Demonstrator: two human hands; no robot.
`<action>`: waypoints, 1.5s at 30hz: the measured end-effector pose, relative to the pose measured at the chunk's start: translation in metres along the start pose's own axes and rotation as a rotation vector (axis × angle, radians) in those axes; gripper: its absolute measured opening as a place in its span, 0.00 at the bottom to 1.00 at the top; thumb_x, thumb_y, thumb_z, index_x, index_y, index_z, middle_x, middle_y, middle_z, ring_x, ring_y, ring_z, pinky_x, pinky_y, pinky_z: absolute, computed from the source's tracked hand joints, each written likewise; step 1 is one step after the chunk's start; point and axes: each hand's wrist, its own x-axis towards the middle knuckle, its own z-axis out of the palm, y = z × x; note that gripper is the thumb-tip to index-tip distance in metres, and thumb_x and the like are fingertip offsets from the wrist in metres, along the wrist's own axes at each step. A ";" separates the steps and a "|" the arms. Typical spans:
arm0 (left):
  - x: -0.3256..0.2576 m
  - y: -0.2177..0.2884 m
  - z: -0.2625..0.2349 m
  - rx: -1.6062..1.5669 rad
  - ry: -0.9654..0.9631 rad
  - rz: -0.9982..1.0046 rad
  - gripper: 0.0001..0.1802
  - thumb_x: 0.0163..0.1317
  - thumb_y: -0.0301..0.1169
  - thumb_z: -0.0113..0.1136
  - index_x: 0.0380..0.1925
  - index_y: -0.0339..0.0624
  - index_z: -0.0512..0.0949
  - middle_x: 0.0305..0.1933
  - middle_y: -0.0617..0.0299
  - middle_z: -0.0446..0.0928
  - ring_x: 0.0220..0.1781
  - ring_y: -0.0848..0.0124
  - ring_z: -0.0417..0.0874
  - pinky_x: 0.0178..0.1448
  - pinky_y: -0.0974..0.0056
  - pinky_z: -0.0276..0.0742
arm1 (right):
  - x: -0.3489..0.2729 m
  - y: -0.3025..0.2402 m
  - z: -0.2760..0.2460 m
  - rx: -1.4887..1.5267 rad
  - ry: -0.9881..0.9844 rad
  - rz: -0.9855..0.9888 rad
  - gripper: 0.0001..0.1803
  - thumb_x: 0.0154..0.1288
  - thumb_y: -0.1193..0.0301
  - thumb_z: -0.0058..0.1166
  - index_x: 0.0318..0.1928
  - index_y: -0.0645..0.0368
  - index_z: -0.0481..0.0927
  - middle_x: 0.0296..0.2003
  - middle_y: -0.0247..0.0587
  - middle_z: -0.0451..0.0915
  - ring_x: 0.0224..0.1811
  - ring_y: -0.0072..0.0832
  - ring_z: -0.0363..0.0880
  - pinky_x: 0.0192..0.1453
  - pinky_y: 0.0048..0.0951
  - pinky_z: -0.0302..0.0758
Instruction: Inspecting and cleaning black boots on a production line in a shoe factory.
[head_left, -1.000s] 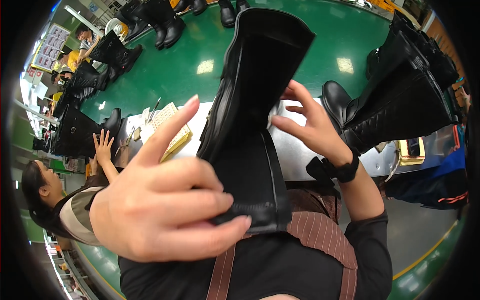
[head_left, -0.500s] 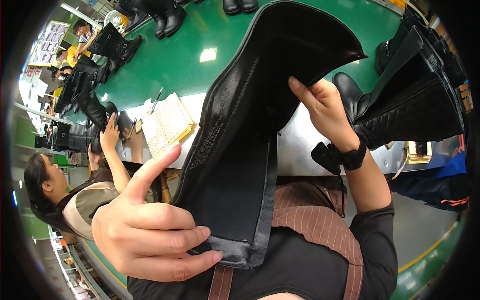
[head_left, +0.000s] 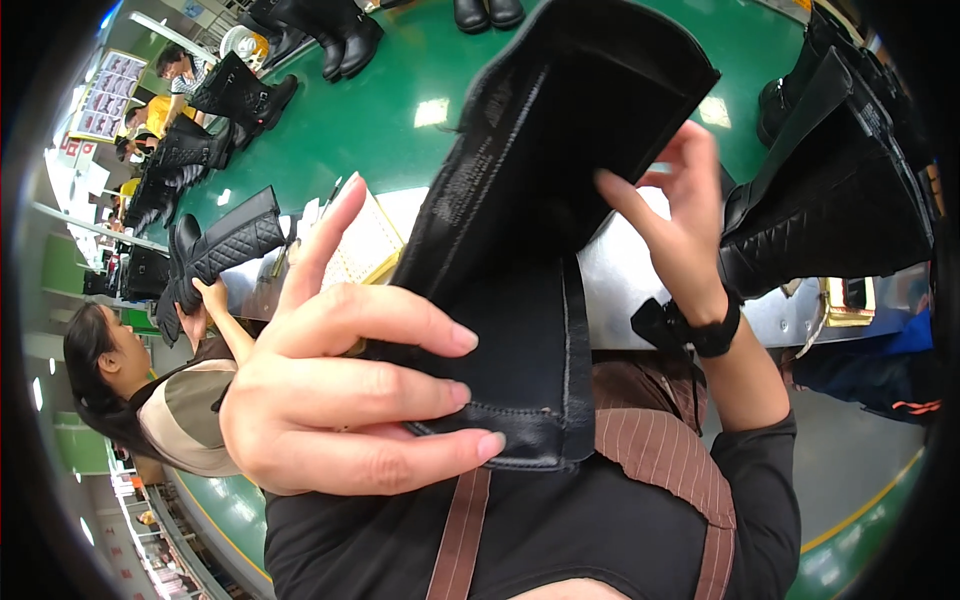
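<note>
I hold a tall black leather boot (head_left: 540,230) up in front of me, its top opening near my chest. My left hand (head_left: 345,385) grips the near end of the boot shaft, three fingers curled over the leather and the forefinger pointing up. My right hand (head_left: 675,225) touches the right side of the shaft higher up, fingers spread on the leather, with a black band on its wrist.
A green conveyor table (head_left: 400,90) carries more black boots: a quilted one (head_left: 830,200) at the right, others (head_left: 225,245) at the left and far end. A pad of paper (head_left: 365,245) lies on the metal edge. A seated person (head_left: 150,390) works at my left.
The boot has tilted and come closer, its shaft swinging to the upper right. My right hand slid higher on the shaft; my left hand stayed on the near end.
</note>
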 end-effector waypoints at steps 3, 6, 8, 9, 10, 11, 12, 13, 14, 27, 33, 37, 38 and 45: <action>0.007 -0.002 0.002 0.020 0.021 0.011 0.10 0.50 0.35 0.69 0.34 0.58 0.88 0.31 0.75 0.81 0.46 0.68 0.80 0.73 0.24 0.44 | -0.002 -0.020 -0.018 0.078 0.107 -0.259 0.26 0.50 0.79 0.68 0.46 0.59 0.65 0.39 0.36 0.63 0.37 0.24 0.63 0.46 0.25 0.65; 0.015 -0.004 0.002 -0.005 0.032 0.023 0.10 0.52 0.32 0.67 0.36 0.53 0.88 0.31 0.71 0.82 0.47 0.65 0.81 0.74 0.27 0.43 | 0.001 -0.038 -0.029 -0.075 0.079 -0.389 0.26 0.49 0.80 0.67 0.45 0.58 0.64 0.41 0.40 0.61 0.39 0.28 0.63 0.48 0.28 0.64; 0.020 -0.007 0.001 -0.041 0.026 0.016 0.11 0.52 0.28 0.66 0.36 0.51 0.88 0.31 0.70 0.82 0.47 0.63 0.81 0.75 0.30 0.43 | 0.008 -0.047 -0.032 -0.141 0.082 -0.489 0.23 0.49 0.81 0.67 0.44 0.59 0.69 0.40 0.40 0.67 0.38 0.28 0.66 0.43 0.27 0.67; 0.021 -0.010 0.000 -0.063 0.013 0.032 0.12 0.51 0.25 0.64 0.36 0.49 0.88 0.31 0.68 0.82 0.47 0.61 0.81 0.75 0.31 0.44 | 0.010 -0.051 -0.032 -0.166 0.010 -0.450 0.20 0.50 0.81 0.67 0.42 0.59 0.72 0.39 0.39 0.70 0.37 0.28 0.68 0.39 0.26 0.68; 0.022 -0.011 0.000 -0.059 0.009 0.044 0.12 0.51 0.25 0.64 0.36 0.49 0.88 0.31 0.68 0.82 0.47 0.61 0.81 0.75 0.31 0.44 | 0.012 -0.055 -0.032 -0.191 -0.058 -0.419 0.17 0.51 0.81 0.67 0.40 0.59 0.75 0.37 0.39 0.74 0.36 0.27 0.70 0.35 0.25 0.69; 0.022 -0.012 -0.001 -0.082 0.018 0.034 0.12 0.50 0.26 0.64 0.36 0.48 0.88 0.31 0.68 0.82 0.47 0.60 0.81 0.75 0.31 0.44 | 0.015 -0.057 -0.028 -0.151 -0.021 -0.425 0.13 0.52 0.82 0.67 0.37 0.57 0.79 0.34 0.35 0.79 0.33 0.26 0.73 0.30 0.24 0.69; 0.022 -0.013 0.000 -0.105 0.025 0.022 0.12 0.50 0.26 0.63 0.36 0.48 0.88 0.31 0.68 0.82 0.47 0.59 0.81 0.76 0.31 0.44 | 0.014 -0.060 -0.027 -0.167 -0.032 -0.392 0.12 0.51 0.82 0.67 0.36 0.57 0.80 0.33 0.34 0.79 0.33 0.24 0.74 0.31 0.24 0.70; 0.020 -0.011 -0.003 -0.105 -0.017 -0.010 0.11 0.49 0.26 0.63 0.34 0.47 0.89 0.31 0.65 0.83 0.47 0.59 0.80 0.75 0.34 0.48 | 0.014 -0.061 -0.024 -0.171 -0.061 -0.337 0.11 0.51 0.81 0.67 0.35 0.56 0.81 0.32 0.32 0.79 0.32 0.23 0.74 0.31 0.24 0.70; 0.018 -0.010 -0.005 -0.105 -0.024 0.021 0.11 0.49 0.26 0.63 0.34 0.47 0.89 0.31 0.65 0.83 0.47 0.59 0.80 0.75 0.34 0.48 | 0.012 -0.062 -0.024 -0.152 -0.067 -0.331 0.10 0.51 0.80 0.67 0.34 0.55 0.82 0.30 0.31 0.80 0.30 0.23 0.74 0.32 0.25 0.69; 0.015 -0.009 0.026 -0.046 0.364 -0.095 0.08 0.44 0.33 0.68 0.29 0.50 0.84 0.34 0.60 0.77 0.43 0.56 0.76 0.45 0.57 0.69 | -0.056 -0.027 -0.229 -0.810 0.651 -0.010 0.12 0.70 0.70 0.52 0.31 0.66 0.75 0.21 0.44 0.74 0.21 0.31 0.74 0.29 0.32 0.71; 0.011 -0.005 0.030 -0.031 0.399 -0.086 0.08 0.47 0.33 0.68 0.30 0.49 0.84 0.34 0.60 0.76 0.43 0.56 0.76 0.45 0.57 0.69 | -0.038 0.061 -0.286 -1.460 0.220 0.486 0.10 0.59 0.64 0.62 0.39 0.53 0.84 0.31 0.47 0.85 0.36 0.45 0.84 0.43 0.43 0.78; 0.009 -0.003 0.031 -0.030 0.393 -0.129 0.08 0.47 0.32 0.68 0.30 0.48 0.84 0.34 0.59 0.76 0.43 0.56 0.76 0.46 0.57 0.70 | -0.033 0.085 -0.290 -1.568 0.108 0.603 0.15 0.55 0.64 0.64 0.43 0.55 0.83 0.32 0.51 0.85 0.39 0.45 0.85 0.46 0.44 0.78; 0.009 -0.003 0.032 -0.027 0.393 -0.135 0.08 0.47 0.32 0.68 0.30 0.48 0.84 0.34 0.59 0.76 0.43 0.56 0.76 0.46 0.57 0.70 | -0.032 0.087 -0.290 -1.550 0.106 0.637 0.17 0.54 0.65 0.65 0.44 0.56 0.82 0.32 0.51 0.85 0.41 0.46 0.85 0.46 0.44 0.78; 0.021 0.002 0.038 -0.009 0.443 -0.085 0.11 0.44 0.28 0.69 0.31 0.47 0.85 0.34 0.58 0.75 0.40 0.56 0.77 0.44 0.57 0.72 | -0.040 0.088 -0.304 -1.357 0.294 0.574 0.15 0.56 0.71 0.60 0.44 0.61 0.81 0.38 0.55 0.84 0.44 0.50 0.83 0.50 0.45 0.77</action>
